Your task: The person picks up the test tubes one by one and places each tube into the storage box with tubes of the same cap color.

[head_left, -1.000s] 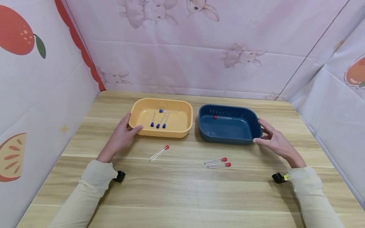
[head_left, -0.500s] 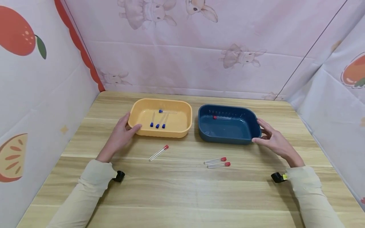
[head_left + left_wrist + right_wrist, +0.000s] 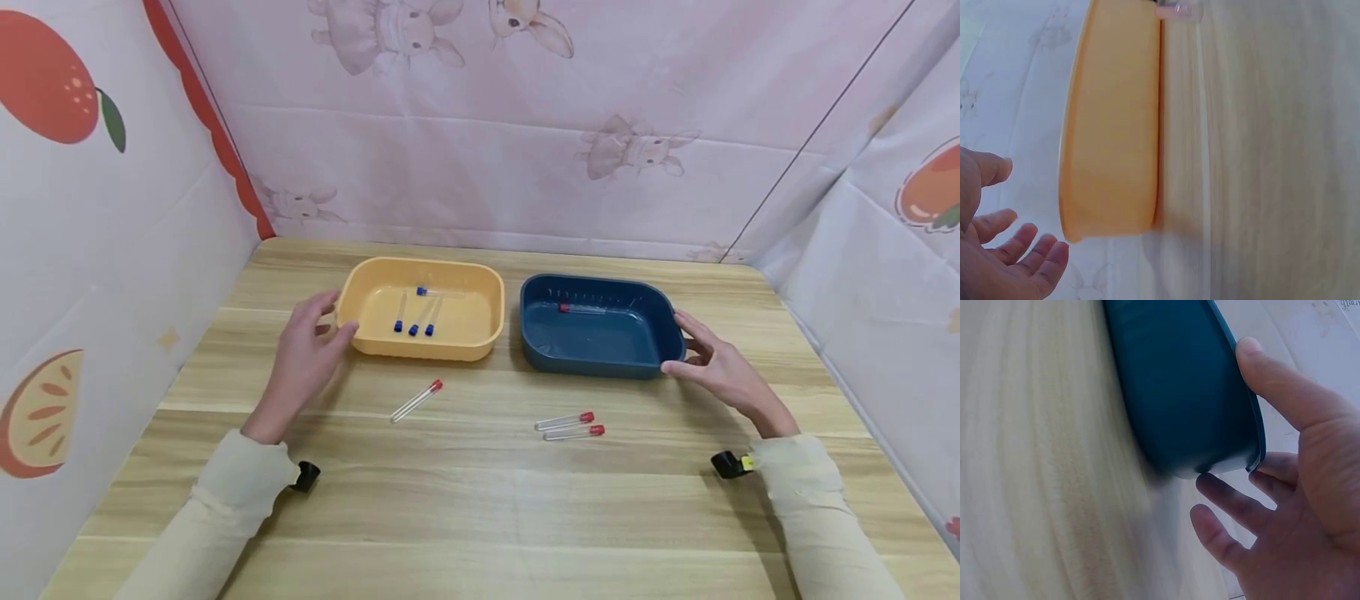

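Note:
A yellow plastic bin (image 3: 487,346) holds several clear test tubes (image 3: 429,330) with blue caps. Beside its left end, my left hand (image 3: 303,358) has spread fingers and holds nothing; the left wrist view shows a gap between thumb and bin. To the right is a dark blue bin (image 3: 592,365) with one red-capped test tube (image 3: 583,309) lying inside. My right hand (image 3: 723,375) grips the right end of this bin, thumb on its rim and fingers against the end wall, as the right wrist view shows.
In front of the yellow bin lies one red-capped tube (image 3: 416,402). Two more red-capped tubes (image 3: 567,427) lie side by side before the blue bin. Printed cloth walls (image 3: 480,167) enclose the wooden table (image 3: 465,517) at the back and sides.
My left hand has let go of the yellow bin and moved slightly left. My right hand stays at the blue bin. Bins and tubes keep their places.

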Demonstrator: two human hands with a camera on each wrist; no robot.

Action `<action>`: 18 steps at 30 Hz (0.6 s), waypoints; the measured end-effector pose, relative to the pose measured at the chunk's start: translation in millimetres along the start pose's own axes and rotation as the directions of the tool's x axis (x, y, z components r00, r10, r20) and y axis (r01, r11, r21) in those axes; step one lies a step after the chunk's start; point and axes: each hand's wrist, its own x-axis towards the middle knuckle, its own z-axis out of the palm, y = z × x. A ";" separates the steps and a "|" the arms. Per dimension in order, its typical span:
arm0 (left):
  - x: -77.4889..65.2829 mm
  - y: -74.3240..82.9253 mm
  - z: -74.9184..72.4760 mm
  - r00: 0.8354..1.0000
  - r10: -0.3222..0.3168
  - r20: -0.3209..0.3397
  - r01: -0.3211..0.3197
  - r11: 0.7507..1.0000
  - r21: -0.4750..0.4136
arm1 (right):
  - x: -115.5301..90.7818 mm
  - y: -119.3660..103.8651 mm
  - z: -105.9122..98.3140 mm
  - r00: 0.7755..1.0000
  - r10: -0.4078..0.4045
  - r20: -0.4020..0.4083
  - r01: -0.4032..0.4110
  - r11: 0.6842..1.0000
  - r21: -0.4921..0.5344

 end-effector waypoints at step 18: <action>-40.5 25.4 26.2 0.960 0.180 0.213 -0.193 0.980 0.042 | 1.3 0.6 0.1 1.000 -0.007 0.003 0.007 1.000 0.015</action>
